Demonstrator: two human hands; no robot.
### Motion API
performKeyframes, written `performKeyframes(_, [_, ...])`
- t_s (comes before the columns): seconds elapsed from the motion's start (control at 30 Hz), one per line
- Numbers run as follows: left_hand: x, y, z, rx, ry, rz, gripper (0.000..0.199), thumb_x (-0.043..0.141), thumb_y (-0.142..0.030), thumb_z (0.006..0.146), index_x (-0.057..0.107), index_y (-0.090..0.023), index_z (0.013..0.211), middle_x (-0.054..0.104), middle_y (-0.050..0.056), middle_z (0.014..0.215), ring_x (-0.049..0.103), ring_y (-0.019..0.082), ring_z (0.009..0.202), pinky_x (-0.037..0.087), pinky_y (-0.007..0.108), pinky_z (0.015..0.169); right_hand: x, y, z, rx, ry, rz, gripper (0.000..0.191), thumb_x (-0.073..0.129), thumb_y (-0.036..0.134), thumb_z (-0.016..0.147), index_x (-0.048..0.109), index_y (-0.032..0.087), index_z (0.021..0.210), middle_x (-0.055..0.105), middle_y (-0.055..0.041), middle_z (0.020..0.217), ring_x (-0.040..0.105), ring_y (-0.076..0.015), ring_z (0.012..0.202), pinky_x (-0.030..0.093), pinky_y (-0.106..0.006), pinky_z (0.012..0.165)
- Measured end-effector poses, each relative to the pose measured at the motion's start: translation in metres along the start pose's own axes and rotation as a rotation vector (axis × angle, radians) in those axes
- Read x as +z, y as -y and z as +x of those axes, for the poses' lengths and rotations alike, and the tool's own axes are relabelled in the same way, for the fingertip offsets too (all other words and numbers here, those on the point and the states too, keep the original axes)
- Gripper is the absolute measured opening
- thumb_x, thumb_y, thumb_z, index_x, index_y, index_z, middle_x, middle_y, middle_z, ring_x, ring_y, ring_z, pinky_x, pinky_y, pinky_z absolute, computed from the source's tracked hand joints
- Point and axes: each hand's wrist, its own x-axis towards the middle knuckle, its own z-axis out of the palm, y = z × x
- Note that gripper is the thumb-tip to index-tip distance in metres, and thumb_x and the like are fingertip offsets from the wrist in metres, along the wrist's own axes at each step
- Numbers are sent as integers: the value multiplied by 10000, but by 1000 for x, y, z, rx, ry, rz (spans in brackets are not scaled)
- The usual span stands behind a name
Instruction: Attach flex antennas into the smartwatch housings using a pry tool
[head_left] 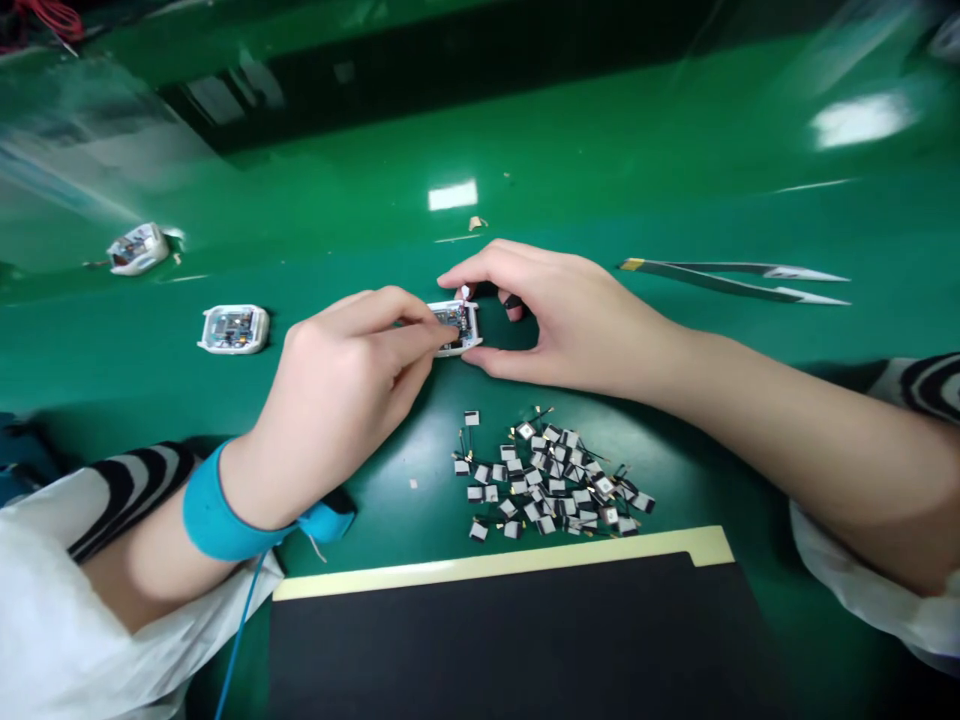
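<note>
A small white watch case (471, 340) with a bare circuit board inside is between my hands, low over the green mat. My right hand (555, 310) grips it at the right side, thumb at the near edge and index finger at the far edge. Something black (512, 301) shows by its curled fingers. My left hand (360, 365) is closed, its fingertips on the board and the left side of the case, which they cover. Whether a small part is pinched there I cannot tell. A small white connector (466, 292) stands at the far edge of the case.
Two more open watch cases, one nearer (235, 329) and one farther (139, 249), lie at left. Tweezers (739, 275) lie at right. Many small antenna-like parts (556, 487) with wires lie before a black sheet (495, 650) with a yellow edge. A blue wrist strap (217, 510) trails a cord.
</note>
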Motion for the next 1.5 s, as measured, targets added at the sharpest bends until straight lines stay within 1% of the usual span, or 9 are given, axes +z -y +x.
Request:
performKeyframes(0.13, [1, -2, -1, -18, -24, 19, 154, 500, -149, 804, 620, -220, 867, 613, -25, 877, 579, 126, 757, 474, 234, 657, 0, 0, 0, 6, 9, 4, 336, 548, 327, 755, 492, 216, 1067, 552, 1, 1020, 531, -179, 934, 448, -296, 755])
performKeyframes(0.23, [1, -3, 0, -38, -26, 43, 161, 491, -152, 812, 623, -236, 852, 611, -39, 868, 575, 115, 749, 462, 221, 647, 0, -1, 0, 2, 5, 15, 336, 558, 304, 749, 493, 200, 1062, 548, -3, 1015, 533, -168, 917, 449, -287, 756])
performKeyframes(0.53, [1, -7, 0, -44, -12, 101, 196, 462, -153, 823, 636, -231, 870, 599, -14, 844, 557, 123, 741, 439, 232, 620, 0, -1, 0, -6, -2, 32, 333, 581, 269, 737, 487, 185, 1045, 533, 6, 998, 522, -145, 904, 440, -266, 743])
performKeyframes(0.63, [1, -7, 1, -38, -4, 122, 205, 450, -158, 829, 638, -223, 881, 600, -4, 843, 556, 126, 739, 440, 240, 620, 0, -2, 0, -18, -7, 15, 348, 581, 275, 737, 479, 187, 1057, 532, 10, 1003, 523, -136, 894, 446, -259, 734])
performKeyframes(0.83, [1, -6, 1, 16, -40, 117, 193, 469, -183, 824, 652, -189, 885, 602, 28, 824, 551, 131, 721, 439, 245, 617, 0, -1, 0, -4, -5, -2, 330, 572, 291, 739, 481, 200, 1043, 535, 16, 985, 527, -129, 886, 455, -262, 746])
performKeyframes(1.07, [3, -5, 1, 60, -74, 129, 178, 498, -164, 806, 668, -168, 859, 610, 48, 810, 543, 129, 710, 430, 237, 615, -1, -1, 1, 4, 6, -17, 329, 575, 309, 731, 479, 198, 1025, 527, 14, 979, 525, -123, 871, 458, -237, 698])
performKeyframes(1.2, [4, -6, 1, 50, -78, 131, 182, 493, -179, 812, 670, -176, 856, 612, 47, 815, 549, 133, 718, 437, 243, 620, 0, -2, 0, -12, -2, -15, 315, 564, 305, 740, 478, 195, 1022, 520, 18, 990, 522, -124, 883, 445, -224, 700])
performKeyframes(1.37, [4, -7, 1, 49, -61, 117, 175, 503, -166, 810, 666, -168, 873, 614, 58, 839, 556, 127, 716, 440, 235, 612, 0, -3, -1, -23, -9, -7, 334, 553, 315, 748, 477, 186, 1046, 518, 13, 992, 522, -129, 883, 440, -237, 711])
performKeyframes(1.5, [4, -7, 0, 22, -57, 130, 172, 504, -173, 809, 659, -199, 878, 617, 38, 855, 555, 112, 703, 448, 236, 621, -1, -2, 0, -12, 1, -14, 322, 553, 308, 747, 480, 191, 1038, 521, 16, 993, 526, -128, 886, 443, -232, 712])
